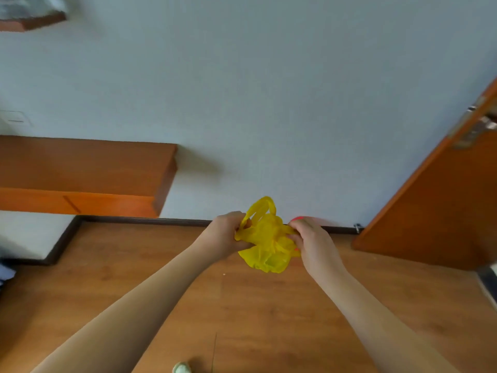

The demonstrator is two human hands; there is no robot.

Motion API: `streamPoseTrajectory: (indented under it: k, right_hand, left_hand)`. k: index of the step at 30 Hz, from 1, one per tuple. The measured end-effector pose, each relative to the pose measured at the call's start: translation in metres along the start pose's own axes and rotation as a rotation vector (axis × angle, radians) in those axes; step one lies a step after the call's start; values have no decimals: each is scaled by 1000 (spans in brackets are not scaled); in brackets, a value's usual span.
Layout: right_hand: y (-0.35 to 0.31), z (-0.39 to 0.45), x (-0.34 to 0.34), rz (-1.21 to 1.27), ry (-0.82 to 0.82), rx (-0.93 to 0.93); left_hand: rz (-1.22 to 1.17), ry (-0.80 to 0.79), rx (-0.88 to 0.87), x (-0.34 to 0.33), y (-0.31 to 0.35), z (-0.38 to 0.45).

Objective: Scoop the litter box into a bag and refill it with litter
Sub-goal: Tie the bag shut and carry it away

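Now both my hands grip a crumpled yellow plastic bag [266, 242] (handle loops poking up): left hand [227, 235] and right hand [313, 242] pinching opposite sides above the wooden floor [242, 305].

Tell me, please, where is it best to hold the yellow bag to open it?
Probably by its handle loops. The bag is crumpled between the left hand and right hand, and one loop stands free at the top. Pinch that loop from above, find its twin in the bunch, then pull the two apart sideways; the mouth lies between them.
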State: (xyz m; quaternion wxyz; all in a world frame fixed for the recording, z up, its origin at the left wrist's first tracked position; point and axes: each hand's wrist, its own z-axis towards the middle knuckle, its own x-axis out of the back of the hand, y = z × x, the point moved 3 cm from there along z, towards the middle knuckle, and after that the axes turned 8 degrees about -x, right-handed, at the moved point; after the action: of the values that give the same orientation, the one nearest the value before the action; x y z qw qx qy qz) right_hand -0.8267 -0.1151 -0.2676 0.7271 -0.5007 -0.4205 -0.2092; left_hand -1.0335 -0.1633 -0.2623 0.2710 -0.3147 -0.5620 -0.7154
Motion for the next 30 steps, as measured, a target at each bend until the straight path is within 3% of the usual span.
streamPoseTrajectory:
  k: [10, 23, 27, 30]
  right_hand:
    - [117, 35, 43, -10, 54, -163]
    - [263, 162, 37, -93, -83, -272]
    - [289, 193, 37, -120, -65, -240]
    - [306, 217, 32, -114, -34, -219]
  left_hand:
    - [-40, -177, -95, -102, 36, 119]
    - [85, -178, -226, -205, -15, 294]
    - [170, -180, -333, -213, -21, 329]
    - [187, -156, -294, -219, -31, 354]
